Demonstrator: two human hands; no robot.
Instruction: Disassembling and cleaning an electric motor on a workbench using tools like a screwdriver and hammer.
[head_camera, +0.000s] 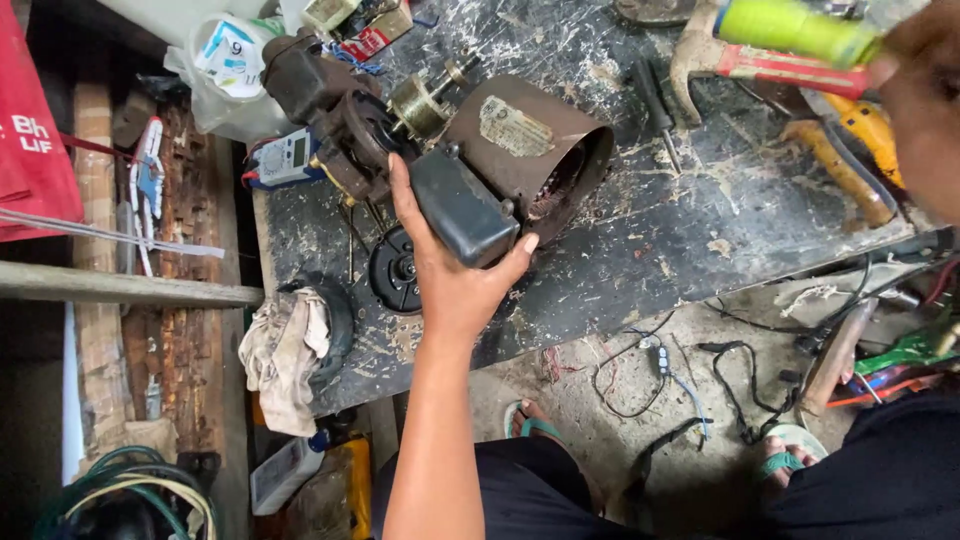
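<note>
Left hand (455, 275) wraps dark box (462, 208) on motor housing (530, 155), fingers closed around it, steadying motor on workbench (640, 250). Right hand (925, 110) at top right grips green-handled tool (795, 30), raised clear above hammer (720, 60). Rag (285, 350) at bench edge.

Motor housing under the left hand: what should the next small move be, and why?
Probably steady the motor housing before anything else. The left hand only cups the dark box on its side, the housing lies on its side on the workbench, and the right hand is up at the frame edge holding a green-handled tool.
</note>
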